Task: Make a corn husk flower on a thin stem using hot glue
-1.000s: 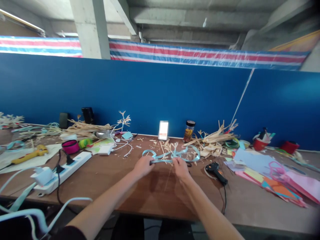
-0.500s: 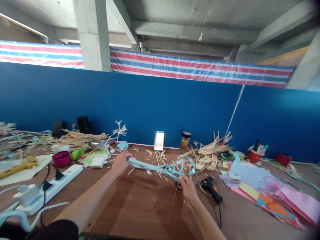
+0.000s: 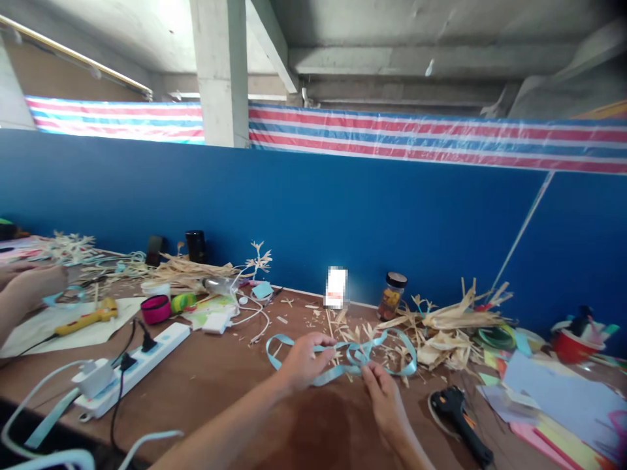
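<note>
A light blue ribbon (image 3: 330,375) lies in loose loops over the brown table, with one loop out to the left and another to the right. My right hand (image 3: 385,391) pinches the ribbon near its middle, where the strands cross. Just left of that, my left hand (image 3: 304,360) hovers over the ribbon with thumb and forefinger apart. Its lower fingers are partly hidden. Dry straw-coloured scraps lie behind and beneath the loops.
A black glue gun (image 3: 460,421) lies to the right, by coloured paper (image 3: 553,385). Behind stand a jar (image 3: 392,297), dried husks (image 3: 455,320) and a blurred bright rectangle (image 3: 336,287). At left are a power strip (image 3: 140,365), a yellow glue gun (image 3: 88,318) and another person's hands (image 3: 34,287).
My left hand has released the stretched ribbon and moved right, close to my right hand. The ribbon has slackened into loops. The view has turned left, bringing another person's hands into sight.
</note>
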### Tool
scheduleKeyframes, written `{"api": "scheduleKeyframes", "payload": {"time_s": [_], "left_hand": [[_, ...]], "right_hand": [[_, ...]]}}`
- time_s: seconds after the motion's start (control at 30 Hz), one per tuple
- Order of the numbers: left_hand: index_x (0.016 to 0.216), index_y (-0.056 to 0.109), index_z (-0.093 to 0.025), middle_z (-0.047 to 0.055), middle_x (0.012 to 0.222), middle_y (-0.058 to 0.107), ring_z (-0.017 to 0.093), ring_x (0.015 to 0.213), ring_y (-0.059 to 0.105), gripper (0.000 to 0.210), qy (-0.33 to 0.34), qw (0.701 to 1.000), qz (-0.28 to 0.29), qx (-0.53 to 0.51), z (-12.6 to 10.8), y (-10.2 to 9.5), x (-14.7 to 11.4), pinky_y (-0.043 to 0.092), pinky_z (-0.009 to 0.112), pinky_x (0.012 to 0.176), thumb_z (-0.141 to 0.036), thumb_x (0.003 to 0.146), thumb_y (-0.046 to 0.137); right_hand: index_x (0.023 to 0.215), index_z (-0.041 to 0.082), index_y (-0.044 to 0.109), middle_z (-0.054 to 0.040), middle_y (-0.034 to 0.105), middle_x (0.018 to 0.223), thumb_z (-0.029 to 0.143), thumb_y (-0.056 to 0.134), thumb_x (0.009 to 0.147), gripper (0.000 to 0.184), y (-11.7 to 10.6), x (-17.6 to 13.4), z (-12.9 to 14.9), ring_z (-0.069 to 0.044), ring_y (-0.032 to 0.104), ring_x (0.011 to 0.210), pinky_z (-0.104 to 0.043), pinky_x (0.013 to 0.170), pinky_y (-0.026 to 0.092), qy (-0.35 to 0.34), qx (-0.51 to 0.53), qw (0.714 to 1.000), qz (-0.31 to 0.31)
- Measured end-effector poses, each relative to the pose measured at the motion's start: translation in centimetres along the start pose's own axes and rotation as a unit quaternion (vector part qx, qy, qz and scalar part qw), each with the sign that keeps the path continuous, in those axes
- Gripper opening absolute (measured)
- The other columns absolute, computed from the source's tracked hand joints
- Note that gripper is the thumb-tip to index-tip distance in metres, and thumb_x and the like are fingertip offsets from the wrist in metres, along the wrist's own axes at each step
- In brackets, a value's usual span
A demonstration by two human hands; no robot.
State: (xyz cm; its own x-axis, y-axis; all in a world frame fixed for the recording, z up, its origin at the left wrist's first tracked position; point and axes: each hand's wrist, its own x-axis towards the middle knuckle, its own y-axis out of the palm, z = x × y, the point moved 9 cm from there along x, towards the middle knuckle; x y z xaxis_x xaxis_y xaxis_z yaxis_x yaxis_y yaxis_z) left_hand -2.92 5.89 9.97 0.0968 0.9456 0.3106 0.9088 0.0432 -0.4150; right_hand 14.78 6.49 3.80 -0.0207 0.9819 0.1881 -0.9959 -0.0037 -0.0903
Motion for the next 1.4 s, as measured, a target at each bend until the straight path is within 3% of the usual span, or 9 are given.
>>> {"api": "scheduleKeyframes", "payload": {"time_s": [0.07,0.13,0.27,0.37,0.5,0.73,1.03,1.23,1.4], "left_hand": [[0.111,0.05,-0.016,0.011,0.109,0.057,0.022,0.101,0.051,0.046,-0.013,0.991,0.028,-0.132,0.1,2.8,-0.6,0.039,0.031,0.084,-0.03,0.068,0.06],[0.114,0.043,-0.013,0.015,0.11,0.054,0.022,0.102,0.049,0.057,-0.057,0.974,0.04,-0.214,1.2,4.7,-1.0,0.041,0.031,0.081,-0.028,0.063,0.065],[0.105,0.044,-0.012,0.014,0.098,0.053,0.02,0.078,0.055,0.061,-0.183,0.94,0.043,-0.283,4.2,6.5,-1.6,0.044,0.026,0.051,-0.034,0.055,0.07],[0.094,0.053,-0.011,0.007,0.081,0.056,0.015,0.067,0.053,0.049,-0.19,0.94,0.078,-0.271,4.5,7.0,-1.6,0.041,0.023,0.046,-0.037,0.056,0.068],[0.087,0.06,-0.013,0.003,0.073,0.058,0.014,0.065,0.052,0.039,-0.167,0.944,0.11,-0.262,4.8,7.4,-1.4,0.043,0.023,0.05,-0.038,0.058,0.066],[0.088,0.064,-0.012,0.003,0.07,0.06,0.012,0.059,0.051,0.044,-0.211,0.931,0.125,-0.269,7.4,8.8,-1.3,0.043,0.025,0.053,-0.041,0.055,0.068],[0.084,0.068,-0.014,0.003,0.069,0.062,0.012,0.063,0.049,0.035,-0.179,0.933,0.151,-0.272,5.3,9.6,-1.6,0.038,0.021,0.055,-0.042,0.062,0.062],[0.066,0.068,-0.014,0.003,0.068,0.06,0.013,0.064,0.049,0.021,-0.126,0.961,0.073,-0.237,4.9,8.7,-1.2,0.037,0.022,0.061,-0.034,0.062,0.065],[0.066,0.064,-0.012,0.001,0.06,0.056,0.008,0.053,0.043,0.021,-0.203,0.907,0.075,-0.36,5.9,10.1,-1.9,0.034,0.02,0.051,-0.034,0.064,0.065]], "right_hand": [[0.075,0.016,0.059,0.0008,0.054,0.06,0.044,0.054,0.071,0.028,1.5,-0.6,-0.2,-0.013,0.044,0.056,-0.021,0.053,0.036,0.016,0.021,1.0,0.015],[0.081,0.016,0.06,-0.0008,0.058,0.067,0.045,0.053,0.071,0.031,2.5,-1.0,-0.7,-0.014,0.048,0.059,-0.021,0.055,0.039,0.032,0.046,0.998,0.024],[0.088,0.016,0.061,-0.0051,0.063,0.08,0.046,0.054,0.07,0.035,2.8,-1.1,-2.1,-0.019,0.055,0.073,-0.026,0.066,0.043,0.036,0.068,0.997,0.012],[0.09,0.016,0.062,-0.0069,0.064,0.086,0.042,0.058,0.068,0.035,2.3,-0.8,-2.7,-0.022,0.056,0.082,-0.03,0.073,0.044,0.018,0.061,0.998,-0.009],[0.087,0.017,0.064,-0.008,0.063,0.092,0.039,0.057,0.068,0.03,2.0,-0.5,-3.2,-0.023,0.055,0.088,-0.033,0.08,0.042,0.003,0.03,0.999,-0.02],[0.077,0.017,0.066,-0.0088,0.059,0.095,0.033,0.057,0.069,0.02,1.4,-0.4,-3.7,-0.022,0.051,0.094,-0.033,0.085,0.037,0.001,-0.01,0.999,-0.041],[0.065,0.016,0.064,-0.0071,0.054,0.094,0.029,0.058,0.07,0.016,1.2,-0.9,-3.5,-0.019,0.05,0.089,-0.026,0.08,0.037,0.027,0.044,0.998,-0.035],[0.072,0.015,0.065,-0.005,0.06,0.081,0.037,0.058,0.071,0.023,2.2,-1.4,-3.2,-0.018,0.052,0.081,-0.028,0.075,0.039,0.047,0.16,0.986,0.015],[0.089,0.015,0.063,-0.0029,0.061,0.072,0.04,0.055,0.074,0.03,3.4,-2.1,-3.4,-0.013,0.05,0.061,-0.023,0.059,0.038,0.096,0.246,0.963,0.057]]}}
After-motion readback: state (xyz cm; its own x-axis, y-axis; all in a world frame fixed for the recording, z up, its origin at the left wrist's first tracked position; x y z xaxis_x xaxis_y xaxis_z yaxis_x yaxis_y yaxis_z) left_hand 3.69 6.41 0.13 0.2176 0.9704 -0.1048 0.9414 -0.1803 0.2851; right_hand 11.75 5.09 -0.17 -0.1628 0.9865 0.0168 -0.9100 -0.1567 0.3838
